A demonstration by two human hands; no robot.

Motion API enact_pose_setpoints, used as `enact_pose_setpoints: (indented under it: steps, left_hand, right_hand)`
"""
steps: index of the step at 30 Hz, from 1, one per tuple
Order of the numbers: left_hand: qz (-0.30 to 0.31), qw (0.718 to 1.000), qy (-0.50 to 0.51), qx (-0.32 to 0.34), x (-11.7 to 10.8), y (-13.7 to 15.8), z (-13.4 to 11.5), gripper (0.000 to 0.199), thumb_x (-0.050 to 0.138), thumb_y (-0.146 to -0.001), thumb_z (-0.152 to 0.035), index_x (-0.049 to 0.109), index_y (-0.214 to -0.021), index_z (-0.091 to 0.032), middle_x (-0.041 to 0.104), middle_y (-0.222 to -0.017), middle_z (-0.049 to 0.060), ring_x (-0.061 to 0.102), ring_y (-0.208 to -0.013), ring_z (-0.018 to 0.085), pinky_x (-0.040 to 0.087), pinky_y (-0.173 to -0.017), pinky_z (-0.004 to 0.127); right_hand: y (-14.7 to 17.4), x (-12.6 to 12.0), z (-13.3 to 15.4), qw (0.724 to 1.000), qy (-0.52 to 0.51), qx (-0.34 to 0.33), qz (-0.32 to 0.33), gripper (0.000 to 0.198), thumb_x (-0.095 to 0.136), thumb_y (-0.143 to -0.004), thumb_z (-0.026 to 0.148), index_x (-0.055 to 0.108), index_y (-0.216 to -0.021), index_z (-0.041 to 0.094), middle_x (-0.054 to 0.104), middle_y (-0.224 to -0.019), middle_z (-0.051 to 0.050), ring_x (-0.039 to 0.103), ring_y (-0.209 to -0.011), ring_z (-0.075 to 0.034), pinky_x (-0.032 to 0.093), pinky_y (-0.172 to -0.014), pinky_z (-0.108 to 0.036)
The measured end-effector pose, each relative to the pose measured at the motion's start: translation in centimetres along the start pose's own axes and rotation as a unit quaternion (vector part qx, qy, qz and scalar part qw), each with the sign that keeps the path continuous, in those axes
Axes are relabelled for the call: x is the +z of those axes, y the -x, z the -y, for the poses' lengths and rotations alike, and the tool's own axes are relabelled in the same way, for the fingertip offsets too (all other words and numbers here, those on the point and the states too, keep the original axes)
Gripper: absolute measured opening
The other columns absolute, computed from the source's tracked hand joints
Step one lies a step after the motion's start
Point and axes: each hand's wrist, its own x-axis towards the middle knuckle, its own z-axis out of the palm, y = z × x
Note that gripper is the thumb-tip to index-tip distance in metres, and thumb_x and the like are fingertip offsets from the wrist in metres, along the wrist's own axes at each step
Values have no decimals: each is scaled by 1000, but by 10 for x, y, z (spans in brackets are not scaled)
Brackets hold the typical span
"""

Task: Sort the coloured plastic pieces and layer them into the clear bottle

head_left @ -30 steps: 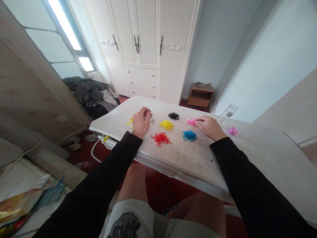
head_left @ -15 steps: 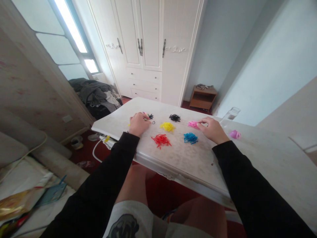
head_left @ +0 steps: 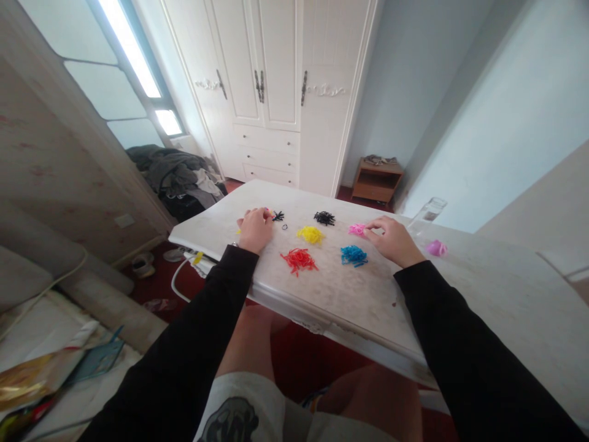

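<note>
Small piles of what look like rubber bands lie on the white table (head_left: 331,307). My left hand (head_left: 257,229) has its fingers pinched together beside a black-tipped pile (head_left: 278,216) at the far left; what they hold is hidden. One loose dark ring (head_left: 284,227) lies just right of that hand. At the pink rubber bands (head_left: 356,229), my right hand (head_left: 390,238) touches the right edge with thumb and forefinger closed; I cannot make out what is between them. Between the hands are black (head_left: 324,218), yellow (head_left: 310,234), red (head_left: 299,261) and blue (head_left: 354,255) piles.
A clear glass (head_left: 430,212) and a purple-pink lump (head_left: 436,248) stand right of my right hand. Behind the table are a white wardrobe (head_left: 276,147) and a small brown cabinet (head_left: 377,181). A cable (head_left: 175,285) hangs at the table's left end.
My left fingers have drawn back a little from the loose dark ring, up toward the black-tipped pile. My right hand has barely shifted at the pink pile.
</note>
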Motion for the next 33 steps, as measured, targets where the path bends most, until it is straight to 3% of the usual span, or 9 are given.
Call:
enact_pose_setpoints:
  steps: [3, 10, 20, 25, 33]
  left_hand:
    - [-9, 999, 40, -5, -3, -1, -1, 16, 55, -95, -22, 70, -101, -21, 78, -107, 10, 68, -112, 29, 44, -101, 44]
    - [-22, 994, 102, 38, -5, 0, 2, 8, 65, -86, -19, 71, -91, -20, 81, -98, 7, 74, -94, 23, 50, -90, 33]
    - [-3, 1000, -16, 4, -10, 10, -5, 10, 66, -81, -25, 77, -80, -24, 80, -92, 8, 69, -108, 36, 42, -103, 51]
    - [7, 1000, -19, 10, -9, 9, -2, 15, 65, -78, -18, 78, -84, -24, 79, -93, 8, 67, -111, 35, 40, -104, 51]
    - [19, 999, 12, 38, 2, 2, 6, 21, 58, -85, -11, 70, -97, -24, 78, -103, 8, 65, -114, 32, 41, -97, 46]
  right_hand:
    - [0, -1, 0, 1000, -1, 1, 8, 19, 62, -89, 26, 79, -87, 17, 76, -101, -14, 70, -98, -30, 55, -87, -42]
    - [0, 0, -1, 1000, 0, -9, 12, 19, 64, -89, 28, 79, -86, 17, 76, -99, -14, 70, -96, -29, 55, -84, -41]
    - [0, 0, -1, 1000, 2, -8, 17, 20, 64, -89, 29, 79, -86, 17, 76, -99, -14, 70, -95, -29, 55, -84, -41]
    - [0, 0, 0, 1000, 6, -9, 23, 19, 65, -89, 28, 79, -86, 17, 76, -99, -14, 70, -95, -30, 55, -84, -41]
    - [0, -1, 0, 1000, -2, -20, 19, 19, 65, -90, 30, 80, -85, 18, 76, -97, -13, 69, -93, -28, 55, -84, -40]
